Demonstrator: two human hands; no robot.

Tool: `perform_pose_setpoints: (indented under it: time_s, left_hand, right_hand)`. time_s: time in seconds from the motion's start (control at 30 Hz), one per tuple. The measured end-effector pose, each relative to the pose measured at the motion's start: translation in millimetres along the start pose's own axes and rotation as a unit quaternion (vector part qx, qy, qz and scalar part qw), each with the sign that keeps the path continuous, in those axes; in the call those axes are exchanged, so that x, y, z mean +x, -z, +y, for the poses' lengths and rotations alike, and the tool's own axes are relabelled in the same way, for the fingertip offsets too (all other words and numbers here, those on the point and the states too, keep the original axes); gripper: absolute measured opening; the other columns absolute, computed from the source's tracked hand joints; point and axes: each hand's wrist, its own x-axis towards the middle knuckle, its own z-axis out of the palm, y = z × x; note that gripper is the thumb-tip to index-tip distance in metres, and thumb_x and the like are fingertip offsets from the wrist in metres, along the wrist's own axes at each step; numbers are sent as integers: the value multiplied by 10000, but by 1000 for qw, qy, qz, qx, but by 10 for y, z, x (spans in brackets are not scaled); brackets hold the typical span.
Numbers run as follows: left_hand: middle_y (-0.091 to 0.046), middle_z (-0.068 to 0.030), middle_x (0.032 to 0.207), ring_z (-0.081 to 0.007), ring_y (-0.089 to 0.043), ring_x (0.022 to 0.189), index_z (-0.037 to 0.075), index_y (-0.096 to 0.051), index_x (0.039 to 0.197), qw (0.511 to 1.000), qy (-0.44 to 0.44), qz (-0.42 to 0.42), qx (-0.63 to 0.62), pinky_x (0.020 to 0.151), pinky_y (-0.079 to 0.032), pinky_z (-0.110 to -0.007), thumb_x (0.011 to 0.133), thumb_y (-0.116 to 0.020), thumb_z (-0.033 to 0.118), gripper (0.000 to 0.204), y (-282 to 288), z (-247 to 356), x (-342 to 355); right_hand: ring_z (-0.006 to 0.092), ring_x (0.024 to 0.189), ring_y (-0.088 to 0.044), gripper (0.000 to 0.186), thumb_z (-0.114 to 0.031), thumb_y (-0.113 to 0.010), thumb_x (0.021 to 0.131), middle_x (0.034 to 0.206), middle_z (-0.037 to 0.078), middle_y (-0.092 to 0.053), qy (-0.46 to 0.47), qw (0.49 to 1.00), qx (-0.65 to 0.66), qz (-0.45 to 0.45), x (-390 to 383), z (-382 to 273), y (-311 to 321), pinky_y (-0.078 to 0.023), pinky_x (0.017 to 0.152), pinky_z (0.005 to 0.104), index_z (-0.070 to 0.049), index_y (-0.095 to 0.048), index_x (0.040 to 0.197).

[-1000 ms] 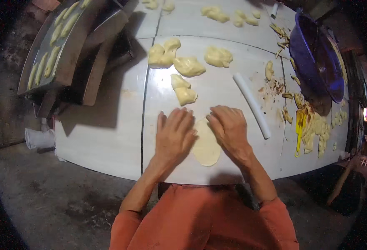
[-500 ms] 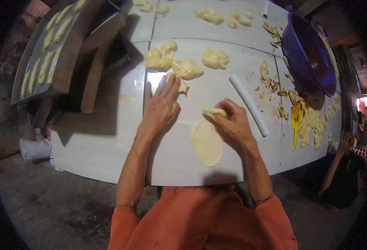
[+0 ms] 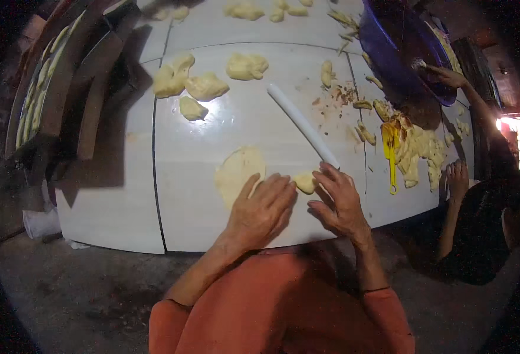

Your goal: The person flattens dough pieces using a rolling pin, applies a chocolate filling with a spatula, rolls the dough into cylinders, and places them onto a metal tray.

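A thin, flattened oval of pale dough lies on the white table in front of me. My left hand is open, fingers stretched out across the oval's right edge. Just right of its fingertips sits a small dough piece. My right hand is open too, its fingers apart and curved beside that piece, close to the near end of a white rolling pin. Farther off lie a small dough lump and larger lumps, one of them rounded and another on its own.
At the left stands a tray of long dough strips. A purple basin is at the far right, near a yellow spatula and spread peeled bananas. Another person's hand reaches to the basin; their other hand rests at the table edge.
My left hand has left the dough by the lumps and come nearer, beside my right. The dough piece my right hand held now lies on the table. The view has shifted right.
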Motion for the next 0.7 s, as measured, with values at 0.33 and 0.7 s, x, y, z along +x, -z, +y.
perform_pose_setpoints:
  time_s: [0.33,0.7]
  left_hand:
    - [-330,-155,1651,-309,-290,1543,56,-374,1563,982,82,-136,103,1204,-179,-670,923,-663,493,827,-547,352,6]
    - [-402,-166,1613,-344,-352,1507,54,-418,1542,980,126,-95,117,1180,-211,-692,918,-617,594,848,-817,683,-85]
  right_hand:
    - [280,1550,-269,914,-727,-469,939,1647,114,-357,62,986,-114,-106,-239,374,-216,-94,1229,686,-68,-392,1568]
    - [324,1161,-588,534,-274,-744,897,1310,164,-616,72,985,-86,128,267,381,90,-430,1021,479,-44,-578,1349]
